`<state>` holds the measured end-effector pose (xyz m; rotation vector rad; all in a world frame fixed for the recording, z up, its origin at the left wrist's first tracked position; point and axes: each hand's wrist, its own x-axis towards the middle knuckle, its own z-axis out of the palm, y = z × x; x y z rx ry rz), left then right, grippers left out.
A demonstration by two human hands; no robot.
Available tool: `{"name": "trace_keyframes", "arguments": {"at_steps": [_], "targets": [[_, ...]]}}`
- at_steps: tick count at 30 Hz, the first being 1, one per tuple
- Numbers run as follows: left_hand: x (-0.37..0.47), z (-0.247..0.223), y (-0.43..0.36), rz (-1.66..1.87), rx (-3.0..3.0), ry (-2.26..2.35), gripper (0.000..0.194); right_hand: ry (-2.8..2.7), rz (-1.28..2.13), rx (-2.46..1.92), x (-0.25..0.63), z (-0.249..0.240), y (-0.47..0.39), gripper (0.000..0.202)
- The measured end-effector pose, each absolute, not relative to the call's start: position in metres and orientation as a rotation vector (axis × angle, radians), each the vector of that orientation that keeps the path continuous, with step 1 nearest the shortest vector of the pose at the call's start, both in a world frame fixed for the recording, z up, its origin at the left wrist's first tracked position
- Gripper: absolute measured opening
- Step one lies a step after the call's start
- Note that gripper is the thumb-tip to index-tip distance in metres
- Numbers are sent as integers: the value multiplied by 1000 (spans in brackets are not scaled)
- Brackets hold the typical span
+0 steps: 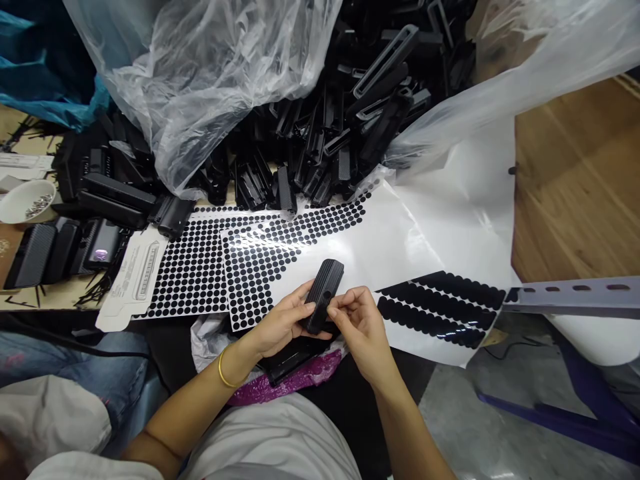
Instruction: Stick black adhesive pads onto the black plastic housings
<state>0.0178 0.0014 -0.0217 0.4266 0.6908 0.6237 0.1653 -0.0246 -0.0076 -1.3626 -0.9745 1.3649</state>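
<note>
At the far left of the bench [60, 303], a white bowl [9, 211] holds small metal pieces, with dark ribbed parts [116, 193] lying just right of it. Next comes a white printed card [131, 283], then two overlapping sheets of black dots [253, 283]. In front of these, the left hand [285, 323] is closed around a black textured casing [325, 293], tilted above the sheet. The right hand [361, 327] has thumb and forefinger drawn together at the casing's right edge; whether they pinch anything I cannot tell. Further right lie black scalloped strips [440, 305].
</note>
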Motion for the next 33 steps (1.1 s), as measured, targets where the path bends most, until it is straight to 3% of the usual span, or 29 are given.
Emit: {"name": "trace_keyframes", "arguments": {"at_steps": [13,25,33], "targets": [[16,-24,3,593,449,676,45,-889,1472,-1324,168,-2,-22,28],[16,-22,1,616,468,717,48,-1054,1275,-1408,162,-13,-27,21],[17,-20,1,649,695,707,62,-1168,1120,-1504,157,-14,-29,17]]}}
